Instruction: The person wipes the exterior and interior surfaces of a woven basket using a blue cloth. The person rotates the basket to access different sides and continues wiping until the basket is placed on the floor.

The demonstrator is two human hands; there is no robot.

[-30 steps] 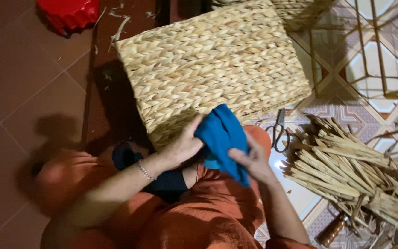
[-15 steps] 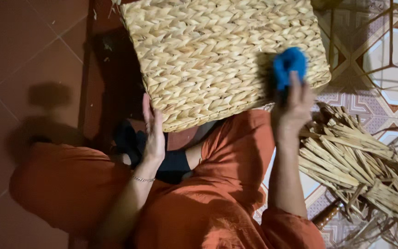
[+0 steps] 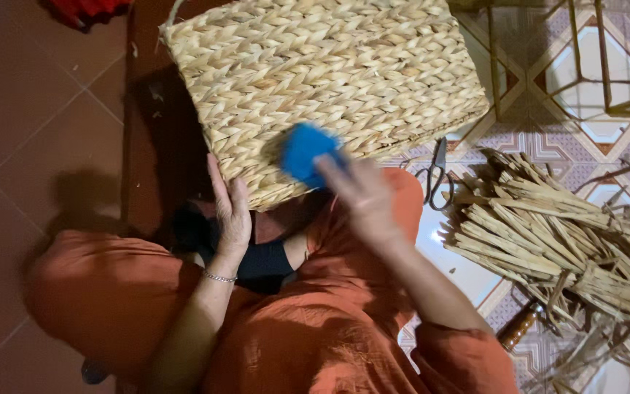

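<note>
Pressing blue cloth point(image 3: 304, 152) on woven basket point(image 3: 329, 80), right fingers point(image 3: 344, 179) clamped; left fingers point(image 3: 222, 191) apart.

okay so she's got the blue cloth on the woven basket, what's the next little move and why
Probably a sweep of the blue cloth up across the woven basket. The right hand presses it near the basket's lower edge, most of the weave lies above it, and the left hand braces that edge.
</note>
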